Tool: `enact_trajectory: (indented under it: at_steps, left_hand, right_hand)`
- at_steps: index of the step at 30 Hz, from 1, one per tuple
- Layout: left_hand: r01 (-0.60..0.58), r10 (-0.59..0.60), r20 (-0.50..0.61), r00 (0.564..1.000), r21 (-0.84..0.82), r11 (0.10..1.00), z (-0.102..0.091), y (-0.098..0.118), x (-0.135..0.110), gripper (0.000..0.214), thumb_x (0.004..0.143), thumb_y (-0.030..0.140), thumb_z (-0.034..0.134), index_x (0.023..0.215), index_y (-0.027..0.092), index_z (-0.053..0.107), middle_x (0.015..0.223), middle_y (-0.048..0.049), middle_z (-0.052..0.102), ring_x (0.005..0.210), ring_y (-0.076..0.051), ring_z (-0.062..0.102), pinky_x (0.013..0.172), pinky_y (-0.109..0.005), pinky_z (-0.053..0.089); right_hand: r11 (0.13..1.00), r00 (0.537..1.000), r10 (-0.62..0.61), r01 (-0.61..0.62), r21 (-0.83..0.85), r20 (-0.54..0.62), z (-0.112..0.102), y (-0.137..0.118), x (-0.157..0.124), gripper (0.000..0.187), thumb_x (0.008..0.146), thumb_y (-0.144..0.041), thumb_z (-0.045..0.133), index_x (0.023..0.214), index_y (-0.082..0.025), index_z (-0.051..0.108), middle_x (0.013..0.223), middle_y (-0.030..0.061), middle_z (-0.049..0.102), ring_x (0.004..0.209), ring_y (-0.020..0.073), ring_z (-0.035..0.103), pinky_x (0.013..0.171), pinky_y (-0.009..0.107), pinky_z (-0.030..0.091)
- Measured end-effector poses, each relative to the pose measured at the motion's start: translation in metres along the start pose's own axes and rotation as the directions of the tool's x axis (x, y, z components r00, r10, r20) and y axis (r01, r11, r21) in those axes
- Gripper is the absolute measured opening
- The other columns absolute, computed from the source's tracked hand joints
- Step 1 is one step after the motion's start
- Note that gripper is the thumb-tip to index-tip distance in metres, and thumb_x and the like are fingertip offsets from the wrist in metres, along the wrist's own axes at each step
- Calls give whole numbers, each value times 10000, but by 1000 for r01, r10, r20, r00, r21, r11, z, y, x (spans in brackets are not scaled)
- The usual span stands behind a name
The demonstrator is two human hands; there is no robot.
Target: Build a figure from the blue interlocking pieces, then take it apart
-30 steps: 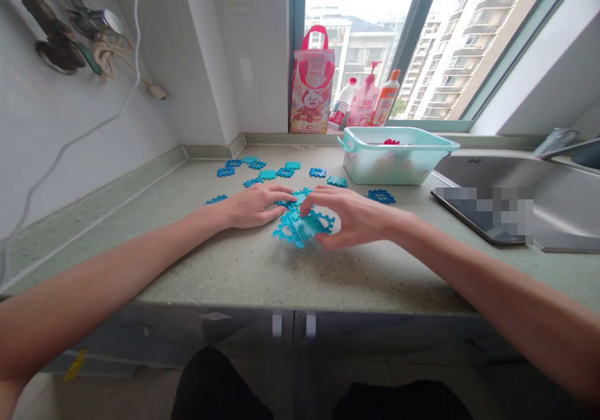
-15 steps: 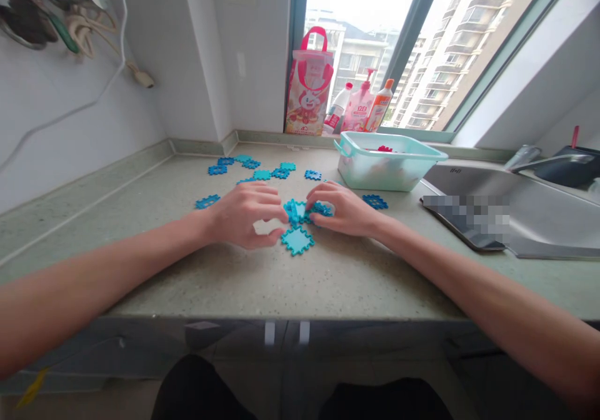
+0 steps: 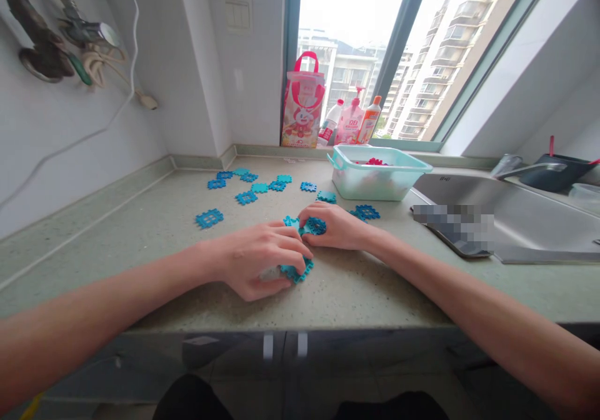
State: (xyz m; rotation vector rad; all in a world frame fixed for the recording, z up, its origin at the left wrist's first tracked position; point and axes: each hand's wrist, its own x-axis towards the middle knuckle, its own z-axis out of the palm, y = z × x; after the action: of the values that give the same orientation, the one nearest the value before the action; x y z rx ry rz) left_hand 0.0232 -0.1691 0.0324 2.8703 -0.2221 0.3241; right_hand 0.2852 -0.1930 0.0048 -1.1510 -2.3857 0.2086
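My left hand (image 3: pixel 262 265) lies curled over a teal toothed plastic tile (image 3: pixel 296 272) on the speckled green counter (image 3: pixel 356 289), its fingers pressed on the piece. My right hand (image 3: pixel 334 226) is closed on a joined blue tile cluster (image 3: pixel 313 225) just behind it, fingertips pinching the edge. The two hands nearly touch at the fingertips. Several loose blue and teal tiles (image 3: pixel 209 218) lie scattered further back on the counter.
A mint plastic tub (image 3: pixel 382 182) with red pieces stands behind my right hand. A steel sink (image 3: pixel 534 220) with a tap lies to the right. A pink bag (image 3: pixel 302 104) and bottles (image 3: pixel 349 123) line the window sill. Tools and a cable hang on the left wall.
My left hand moved forward and down onto the lone teal tile near the counter front. My right hand closed on the cluster. The camera view dropped slightly.
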Motion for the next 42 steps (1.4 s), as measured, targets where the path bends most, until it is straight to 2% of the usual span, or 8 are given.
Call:
enact_trajectory:
  at_steps: [5,9,17,22,26,31,37,42]
  left_hand:
    - [10,-19,-58,998,-154,988,7,0,1,351,771,257,795,1099,247,670,1083,-78,762,1035,-265,696,1022,-401,515]
    - [16,-65,-209,976,-225,974,16,-4,2,402,711,218,817,1083,224,663,1064,-60,760,978,-225,713,921,-324,563]
    - [219,-220,-608,763,-78,973,18,-44,11,262,917,350,834,1078,211,681,1272,-102,788,1146,-236,761,1059,-372,562]
    - [350,-333,-355,874,-15,937,22,-54,10,355,1062,443,643,1341,234,713,1275,-80,789,1196,-248,742,1063,-391,568]
    - [354,-300,-350,888,102,930,18,-53,4,444,1102,492,538,1462,264,659,1497,-95,670,1461,-282,561,1240,-479,421]
    - [554,-419,-467,778,197,809,-3,-73,-20,560,1112,593,421,1524,255,594,1582,-119,585,1505,-307,492,1260,-539,360]
    - [746,-572,-535,622,182,641,-28,-111,-61,516,1101,547,424,1473,259,637,1582,-96,585,1479,-287,519,1252,-505,376]
    - [736,-634,-391,668,216,642,-40,-144,-66,422,1043,478,481,1267,249,755,1481,-82,676,1439,-271,563,1249,-453,398]
  right_hand:
    - [998,998,-63,64,25,-29,-15,5,0,216,964,-414,725,1049,-223,782,1184,93,785,1142,259,706,1047,401,514]
    - [982,955,113,-149,-114,-273,-44,34,-7,248,1039,-360,589,1094,-237,797,1166,81,804,1070,245,737,962,372,542]
    - [794,860,449,-508,-334,-243,-33,68,-4,417,1033,-476,575,1350,-267,746,1247,107,802,1084,314,758,915,390,560]
    - [773,833,528,-552,-313,-164,-23,73,3,400,1032,-496,581,1318,-293,773,1218,107,810,1080,339,757,872,389,565]
    - [793,831,517,-555,-251,-205,-24,74,0,324,982,-447,663,1221,-285,810,1129,86,828,1005,318,766,838,365,559]
    - [865,866,385,-459,-201,-320,-29,55,-2,324,937,-423,737,1212,-259,788,1163,91,805,922,267,757,842,361,556]
    - [1000,950,27,-21,23,-311,-21,15,3,286,988,-402,701,1242,-277,737,1183,77,748,886,186,712,867,339,562]
    - [989,992,-108,114,90,-68,0,6,7,196,940,-370,784,1091,-246,767,1097,81,744,1041,232,705,962,370,544]
